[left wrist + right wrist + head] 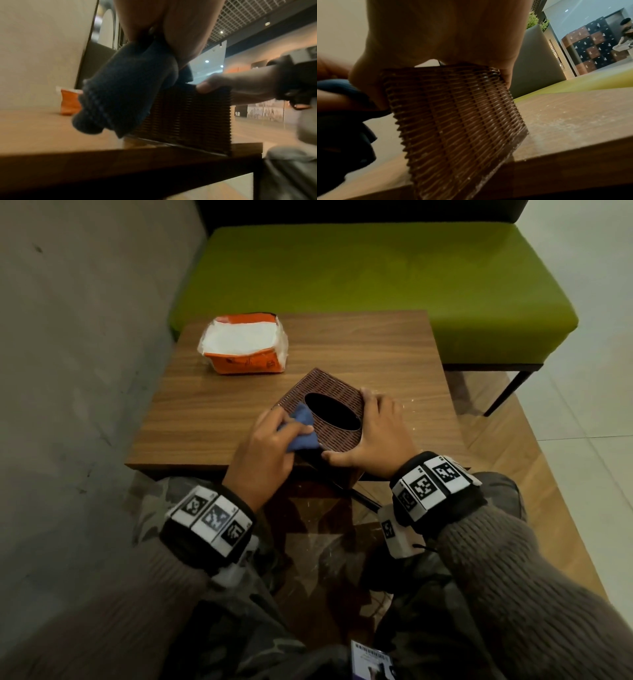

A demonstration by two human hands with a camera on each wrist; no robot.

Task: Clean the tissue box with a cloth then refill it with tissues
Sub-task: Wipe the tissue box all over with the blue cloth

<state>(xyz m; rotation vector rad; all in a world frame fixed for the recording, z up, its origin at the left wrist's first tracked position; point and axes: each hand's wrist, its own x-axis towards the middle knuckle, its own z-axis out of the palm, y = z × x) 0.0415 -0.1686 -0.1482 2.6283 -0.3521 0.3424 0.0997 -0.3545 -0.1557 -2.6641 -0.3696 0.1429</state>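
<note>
A brown woven tissue box (337, 392) (188, 119) (453, 115) with a dark oval opening stands at the front edge of the wooden table (212, 405), one corner past the edge. My left hand (270, 440) grips a bunched blue cloth (301, 429) (120, 94) (342, 121) and presses it on the box's top left corner. My right hand (376, 433) (445, 33) clasps the box's right side, thumb along the near edge and fingers over the far right corner. An opened orange pack of white tissues (245, 344) (70, 102) lies at the table's back left.
A green cushioned bench (376, 275) stands behind the table. A grey wall (68, 371) runs along the left. Pale dust specks dot the table (565, 119) right of the box. My knees sit below the table's front edge.
</note>
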